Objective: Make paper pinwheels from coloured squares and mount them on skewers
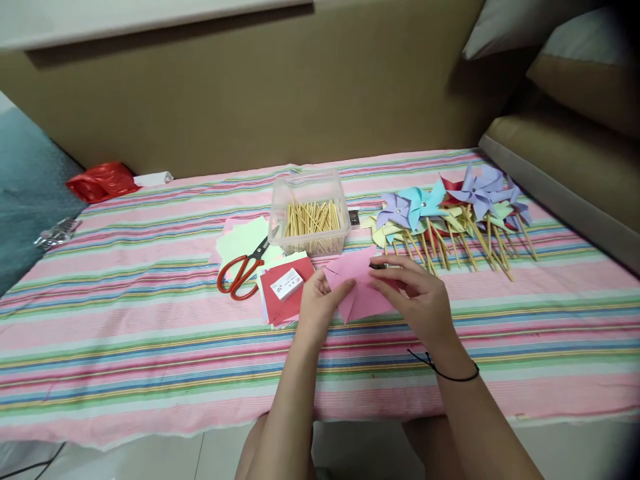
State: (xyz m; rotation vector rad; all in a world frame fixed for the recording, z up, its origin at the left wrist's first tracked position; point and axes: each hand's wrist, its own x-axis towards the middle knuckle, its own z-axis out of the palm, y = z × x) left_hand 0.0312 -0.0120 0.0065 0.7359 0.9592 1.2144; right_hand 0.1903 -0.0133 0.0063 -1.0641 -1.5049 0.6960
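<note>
Between my two hands is a square of pink paper (367, 303), with slits running in from its corners. My left hand (324, 300) pinches its left side, thumb on top. At the right, the fingers of my right hand (413, 288) grip the same sheet near its middle; a small dark thing shows by the fingertips, too small to name. Just left of my left hand lies a stack of coloured paper topped by a red sheet (280, 312), bearing a small white box (287, 285). Red-handled scissors (244, 270) rest across pale green sheets (245, 240).
A clear plastic box (310, 175) of wooden sticks (313, 220) stands beyond my hands. Finished paper pinwheels (423, 203) on sticks are heaped to the right. A red plastic bag (104, 183) sits at far left on the striped cloth (150, 320). A sofa (575, 140) borders the right.
</note>
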